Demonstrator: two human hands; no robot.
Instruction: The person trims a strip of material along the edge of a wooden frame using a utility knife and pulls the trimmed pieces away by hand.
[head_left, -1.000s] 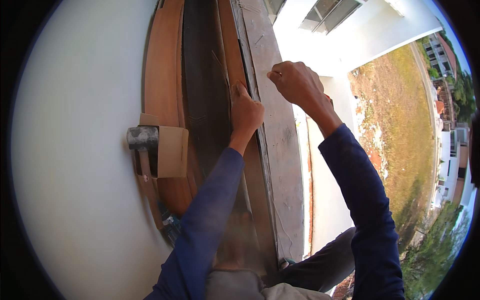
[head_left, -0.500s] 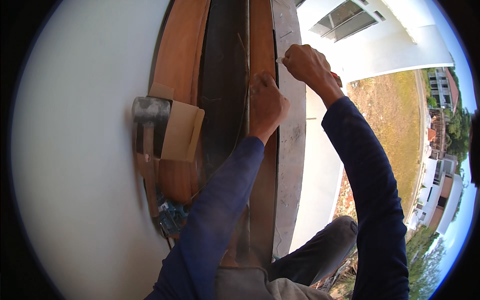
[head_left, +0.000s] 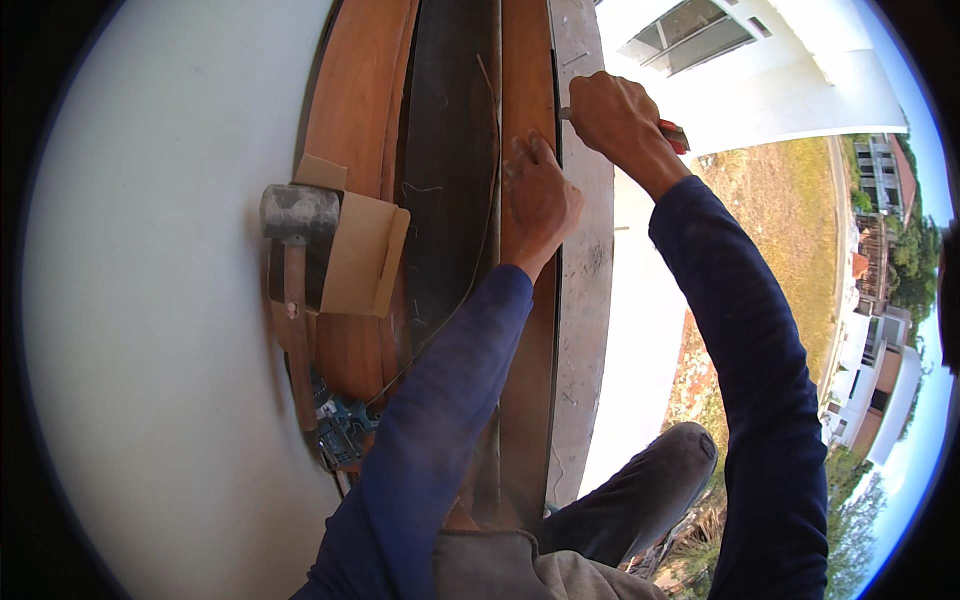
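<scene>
My right hand (head_left: 614,112) is closed around a red-handled tool (head_left: 673,136) that looks like a utility knife. Most of it is hidden in the fist; a short pale tip shows at the right edge of a long brown wood plank (head_left: 526,70). My left hand (head_left: 541,205) lies on that plank, a little nearer to me, with its fingers extended against the surface and nothing held. A dark edge line runs along the plank's right side, beside a grey concrete ledge (head_left: 585,260).
Left of the plank lie a dark strip (head_left: 450,130) with a thin wire across it and more brown boards (head_left: 360,90). A rubber mallet (head_left: 300,212) rests on an open cardboard box (head_left: 362,255), near a teal power tool (head_left: 342,432). A white wall (head_left: 170,300) borders the left.
The view has shifted slightly. My right hand has moved a little farther away along the plank's edge with the red-handled tool. My left hand still rests on the plank.
</scene>
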